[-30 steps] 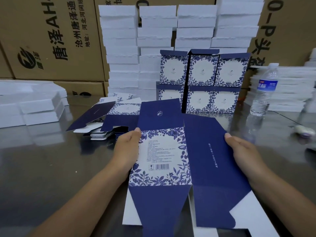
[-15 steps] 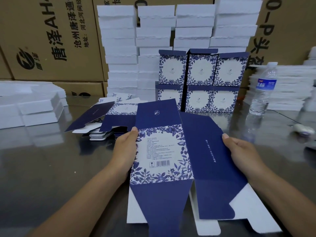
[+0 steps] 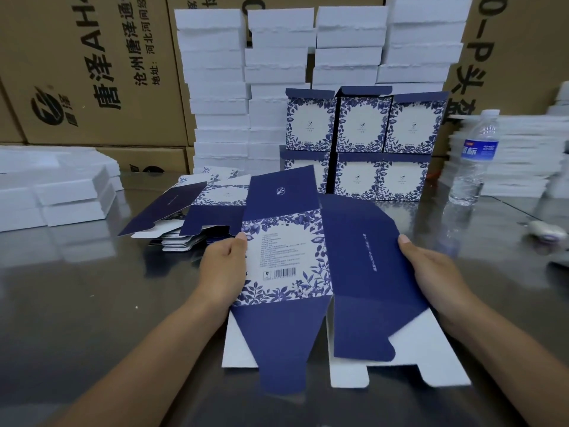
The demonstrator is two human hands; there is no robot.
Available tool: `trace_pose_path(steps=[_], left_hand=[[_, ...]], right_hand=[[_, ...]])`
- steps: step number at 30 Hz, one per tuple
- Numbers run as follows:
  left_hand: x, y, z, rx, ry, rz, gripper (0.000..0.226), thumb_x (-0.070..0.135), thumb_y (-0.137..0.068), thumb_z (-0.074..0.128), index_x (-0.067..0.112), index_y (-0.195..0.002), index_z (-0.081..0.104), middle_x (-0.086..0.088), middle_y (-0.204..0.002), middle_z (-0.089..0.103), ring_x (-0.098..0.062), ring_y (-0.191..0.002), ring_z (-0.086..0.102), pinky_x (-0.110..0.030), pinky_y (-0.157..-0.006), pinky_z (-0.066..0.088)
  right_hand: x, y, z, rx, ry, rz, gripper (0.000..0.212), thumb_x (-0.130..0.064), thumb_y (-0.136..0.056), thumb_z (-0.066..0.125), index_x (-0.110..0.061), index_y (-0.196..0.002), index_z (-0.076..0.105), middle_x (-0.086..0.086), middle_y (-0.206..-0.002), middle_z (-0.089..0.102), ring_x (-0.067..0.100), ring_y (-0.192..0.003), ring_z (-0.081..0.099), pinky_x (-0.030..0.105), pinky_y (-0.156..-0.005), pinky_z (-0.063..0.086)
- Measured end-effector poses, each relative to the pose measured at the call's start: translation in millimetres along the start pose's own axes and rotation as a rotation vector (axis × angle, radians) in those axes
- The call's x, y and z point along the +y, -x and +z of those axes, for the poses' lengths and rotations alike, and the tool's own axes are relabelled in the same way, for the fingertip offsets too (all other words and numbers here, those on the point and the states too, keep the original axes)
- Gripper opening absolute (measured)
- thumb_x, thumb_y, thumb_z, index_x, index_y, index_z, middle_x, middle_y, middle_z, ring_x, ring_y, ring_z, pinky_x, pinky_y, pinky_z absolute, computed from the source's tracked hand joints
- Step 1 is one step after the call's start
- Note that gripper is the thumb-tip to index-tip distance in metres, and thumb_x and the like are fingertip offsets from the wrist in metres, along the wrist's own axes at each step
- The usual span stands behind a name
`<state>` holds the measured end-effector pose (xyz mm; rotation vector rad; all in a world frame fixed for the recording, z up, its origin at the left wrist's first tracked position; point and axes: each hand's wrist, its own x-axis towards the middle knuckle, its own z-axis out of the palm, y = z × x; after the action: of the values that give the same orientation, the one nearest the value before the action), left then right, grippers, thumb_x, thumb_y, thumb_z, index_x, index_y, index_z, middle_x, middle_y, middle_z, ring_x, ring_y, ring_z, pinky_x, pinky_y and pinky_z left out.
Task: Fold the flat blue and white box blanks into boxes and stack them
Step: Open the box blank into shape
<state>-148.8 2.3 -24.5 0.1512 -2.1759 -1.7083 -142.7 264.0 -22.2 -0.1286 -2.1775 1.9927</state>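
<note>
The left hand point(image 3: 223, 266) grips the left edge of a box blank point(image 3: 286, 251), thumb lying on top of the white panel with the blue leaf border and barcode; the rest of its fingers are hidden under the card. The right hand point(image 3: 431, 272) grips the blank's right edge, thumb on the plain navy panel, its other fingers likewise tucked out of sight. The blank lies between the two hands at the near middle of the table point(image 3: 77, 303), partly opened along the crease between the two panels; navy flaps point away at the top and toward the person at the bottom, with white undersides showing behind the lower flaps.

Just beyond the left hand sits a loose pile of flat blanks point(image 3: 187, 211), some flaps lifted. Behind the held blank stand the folded boxes point(image 3: 363, 143), blue and white, two rows high and three across; the lower left one is partly covered by the blank's upper flap.

Tall columns of white blocks point(image 3: 277, 72) rise behind the boxes; lower white stacks point(image 3: 55, 192) lie at the far left, and more stand at the right. A water bottle point(image 3: 475, 158) stands upright to the right of the boxes; brown cartons point(image 3: 77, 72) with printed characters line the back.
</note>
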Motion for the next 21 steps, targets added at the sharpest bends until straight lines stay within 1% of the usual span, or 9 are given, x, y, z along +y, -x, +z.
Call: trace_pose_path(steps=[4, 6, 8, 10, 12, 14, 16, 18, 21], left_hand=[[-4.0, -1.8, -0.6, 0.009, 0.009, -0.012, 0.044, 0.025, -0.100, 0.042, 0.018, -0.059, 0.028, 0.007, -0.045, 0.028, -0.010, -0.044, 0.024, -0.023, -0.045, 0.020], [-4.8, -0.8, 0.8, -0.028, 0.054, -0.022, 0.038, 0.029, -0.101, 0.041, 0.014, -0.065, 0.040, -0.003, -0.057, 0.040, -0.016, -0.055, 0.036, -0.023, -0.055, 0.027], [-3.2, 0.8, 2.4, -0.081, 0.131, -0.061, 0.035, 0.034, -0.101, 0.040, 0.012, -0.079, 0.054, -0.008, -0.072, 0.053, -0.020, -0.066, 0.048, -0.025, -0.066, 0.036], [-2.2, 0.8, 4.0, -0.103, 0.165, -0.094, 0.044, 0.038, -0.100, 0.039, 0.012, -0.073, 0.062, -0.001, -0.069, 0.066, -0.017, -0.062, 0.060, -0.020, -0.061, 0.044], [-1.7, 2.1, 3.6, -0.137, 0.156, -0.103, 0.046, 0.041, -0.099, 0.041, 0.025, -0.067, 0.070, 0.009, -0.066, 0.069, -0.008, -0.060, 0.063, -0.019, -0.057, 0.046], [-1.3, 4.1, 4.1, -0.216, 0.124, -0.074, 0.042, 0.041, -0.099, 0.041, 0.024, -0.078, 0.074, 0.010, -0.080, 0.073, -0.009, -0.077, 0.068, -0.025, -0.074, 0.053], [0.9, 5.1, 2.9, -0.214, 0.112, -0.070, 0.041, 0.040, -0.099, 0.041, 0.012, -0.092, 0.071, -0.001, -0.096, 0.073, -0.021, -0.094, 0.067, -0.041, -0.093, 0.049], [1.4, 3.5, 1.0, -0.142, 0.131, -0.095, 0.039, 0.038, -0.099, 0.043, 0.010, -0.093, 0.069, -0.007, -0.098, 0.072, -0.027, -0.094, 0.066, -0.043, -0.092, 0.048], [2.6, 2.1, 0.9, -0.108, 0.164, -0.115, 0.035, 0.037, -0.099, 0.044, 0.013, -0.085, 0.065, -0.005, -0.093, 0.069, -0.023, -0.089, 0.063, -0.040, -0.087, 0.048]], right_hand=[[-0.1, 1.1, 1.0, 0.013, 0.077, -0.041, 0.044, -0.035, -0.096, 0.048, -0.010, -0.072, 0.074, 0.007, -0.078, 0.074, 0.021, -0.068, 0.068, 0.032, -0.069, 0.054], [-0.4, 0.2, 0.0, 0.045, 0.107, -0.066, 0.044, -0.033, -0.097, 0.047, -0.004, -0.075, 0.072, 0.006, -0.072, 0.071, 0.015, -0.061, 0.064, 0.023, -0.060, 0.051], [-0.6, -1.8, -0.9, 0.073, 0.122, -0.086, 0.048, -0.031, -0.098, 0.046, 0.010, -0.084, 0.067, 0.010, -0.072, 0.066, 0.016, -0.064, 0.058, 0.024, -0.058, 0.045], [0.1, -3.1, -1.4, 0.093, 0.123, -0.093, 0.050, -0.030, -0.098, 0.046, 0.016, -0.091, 0.063, 0.023, -0.081, 0.067, 0.020, -0.071, 0.054, 0.028, -0.064, 0.041], [0.8, -4.1, -2.0, 0.116, 0.118, -0.090, 0.050, -0.029, -0.098, 0.045, 0.018, -0.093, 0.060, 0.032, -0.098, 0.065, 0.021, -0.074, 0.053, 0.030, -0.069, 0.041], [1.2, -4.3, -2.8, 0.144, 0.100, -0.065, 0.048, -0.031, -0.098, 0.045, 0.013, -0.089, 0.063, 0.025, -0.098, 0.067, 0.020, -0.073, 0.055, 0.029, -0.069, 0.043], [1.0, -4.1, -3.2, 0.144, 0.070, -0.052, 0.044, -0.033, -0.098, 0.046, -0.003, -0.077, 0.070, 0.008, -0.080, 0.072, 0.016, -0.064, 0.062, 0.025, -0.061, 0.048], [1.3, -3.0, -2.6, 0.103, 0.026, -0.042, 0.041, -0.035, -0.097, 0.047, -0.015, -0.071, 0.071, -0.004, -0.069, 0.072, 0.009, -0.057, 0.066, 0.022, -0.055, 0.051], [1.1, -2.9, -1.6, 0.049, -0.018, -0.024, 0.040, -0.038, -0.095, 0.050, -0.016, -0.072, 0.073, -0.003, -0.071, 0.074, 0.011, -0.061, 0.070, 0.026, -0.059, 0.052]])
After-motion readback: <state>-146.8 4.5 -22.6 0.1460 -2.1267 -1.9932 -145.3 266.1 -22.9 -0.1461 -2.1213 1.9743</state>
